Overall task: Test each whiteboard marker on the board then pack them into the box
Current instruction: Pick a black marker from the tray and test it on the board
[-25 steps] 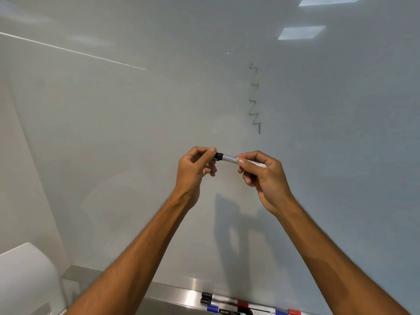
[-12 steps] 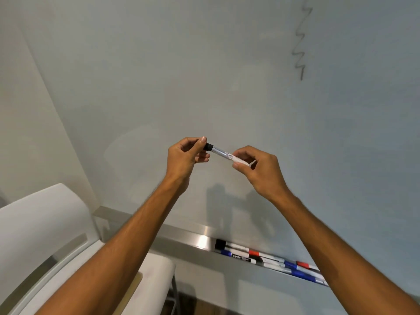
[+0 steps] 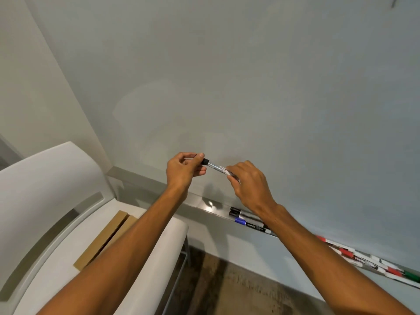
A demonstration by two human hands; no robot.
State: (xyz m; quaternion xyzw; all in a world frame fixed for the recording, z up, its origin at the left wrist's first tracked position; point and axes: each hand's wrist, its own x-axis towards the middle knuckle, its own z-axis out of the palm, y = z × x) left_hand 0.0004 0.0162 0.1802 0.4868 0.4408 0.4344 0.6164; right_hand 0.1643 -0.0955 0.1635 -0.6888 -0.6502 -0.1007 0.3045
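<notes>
Capping step, judging by the hold: pinching the black cap end of a marker (image 3: 216, 167) with the left hand (image 3: 181, 170), clasping the barrel with the right hand (image 3: 250, 184). Narrow grip on both sides, fingers and thumb curled round that one marker. Held slanted, cap end higher, in front of the lower whiteboard (image 3: 261, 87) and above the tray (image 3: 204, 204), touching neither as far as can be seen. Cannot tell whether the cap is fully seated

Next, as a judgement: press the cap home, then carry the marker down and left to the box (image 3: 106, 235) on the chair (image 3: 45, 178). Calls for letting go with one hand, and probably freeing it to lift a flap

Containers
- Box: seen only as flat brown cardboard, part hidden behind the left forearm, flaps apparently shut; contents not visible
- Tray: holding black-capped markers (image 3: 235, 211) and a blue-capped marker (image 3: 240, 221) just beside the right wrist; farther right, a blurred cluster of red- and green-capped markers (image 3: 347, 253), count unclear

Judged early in the task, with most of the markers not yet packed
</notes>
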